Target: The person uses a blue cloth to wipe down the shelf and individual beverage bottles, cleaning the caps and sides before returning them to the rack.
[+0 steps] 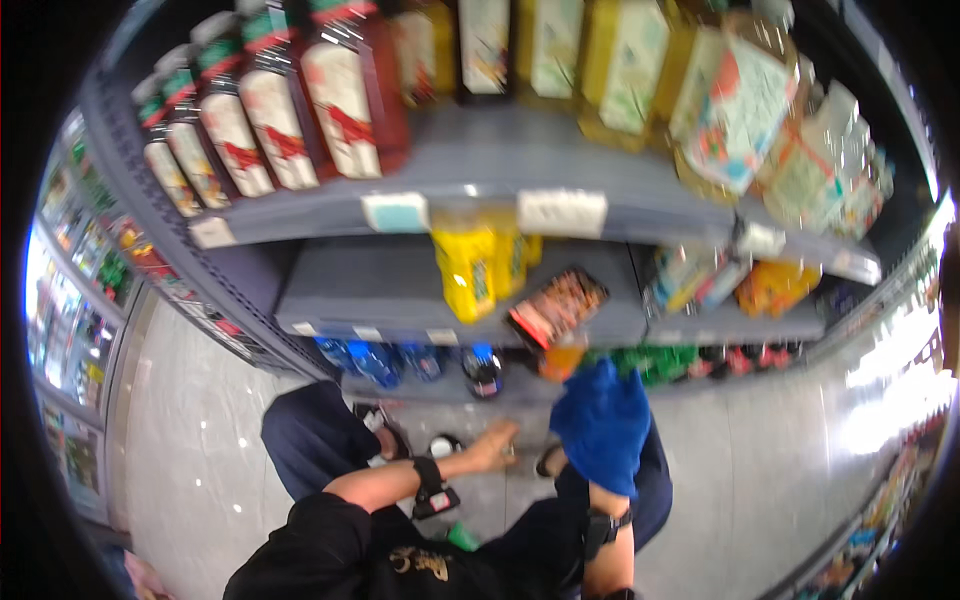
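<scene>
My left hand (491, 448) hangs low between my knees, in front of the bottom shelf. It is blurred, and whether its fingers hold anything is unclear. A blue cloth (602, 427) covers my right hand, hiding the fingers, and hangs above my right knee. Beyond it, a dark red-and-black package (559, 306) lies slanted on the middle shelf (360, 289), its front end over the edge. Yellow packs (480, 270) stand to its left. A dark bottle with a blue cap (482, 369) is on the bottom shelf.
Tall bottles with white labels (341, 109) line the upper shelf (480, 150), whose edge juts out. Blue-capped bottles (375, 364) and green bottles (664, 361) fill parts of the bottom shelf. A small round white object (442, 447) is between my feet; a green item (463, 537) is nearer me.
</scene>
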`<state>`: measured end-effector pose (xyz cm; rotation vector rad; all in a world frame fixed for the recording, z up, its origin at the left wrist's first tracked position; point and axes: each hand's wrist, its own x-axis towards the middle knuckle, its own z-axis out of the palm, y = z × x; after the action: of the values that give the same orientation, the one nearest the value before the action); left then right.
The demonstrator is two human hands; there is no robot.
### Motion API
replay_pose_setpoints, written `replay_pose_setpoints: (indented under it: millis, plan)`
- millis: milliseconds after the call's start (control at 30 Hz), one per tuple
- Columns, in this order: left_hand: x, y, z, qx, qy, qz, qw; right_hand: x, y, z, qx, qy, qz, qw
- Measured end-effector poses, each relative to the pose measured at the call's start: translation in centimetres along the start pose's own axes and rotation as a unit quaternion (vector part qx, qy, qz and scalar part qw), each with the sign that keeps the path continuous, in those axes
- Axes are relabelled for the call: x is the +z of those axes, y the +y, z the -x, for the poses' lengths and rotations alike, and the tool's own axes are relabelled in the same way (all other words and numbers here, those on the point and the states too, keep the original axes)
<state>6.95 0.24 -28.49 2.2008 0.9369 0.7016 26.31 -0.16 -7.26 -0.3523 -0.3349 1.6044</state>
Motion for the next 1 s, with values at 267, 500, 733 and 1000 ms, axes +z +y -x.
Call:
replay_pose_setpoints:
  millis: [267, 500, 733, 1000]
  plan:
    - [-14.7, 8.7, -2.8, 0.092, -0.013, 0.076, 0.993, 13.1, -2.0, 1.1, -0.335, -0.067, 0.893, 0.293]
    - [-23.0, 11.3, -5.6, 0.176, 0.119, 0.07, 0.975, 25.6, -9.6, -3.2, -0.466, -0.16, 0.865, 0.091]
    - [-23.5, 10.3, -6.5, 0.16, 0.144, 0.085, 0.973, 26.6, -8.4, -21.7, -0.189, -0.343, 0.886, 0.247]
    - [-23.6, 7.9, -5.3, 0.233, 0.145, -0.093, 0.957, 31.1, -0.5, -23.5, 0.034, -0.472, 0.836, 0.277]
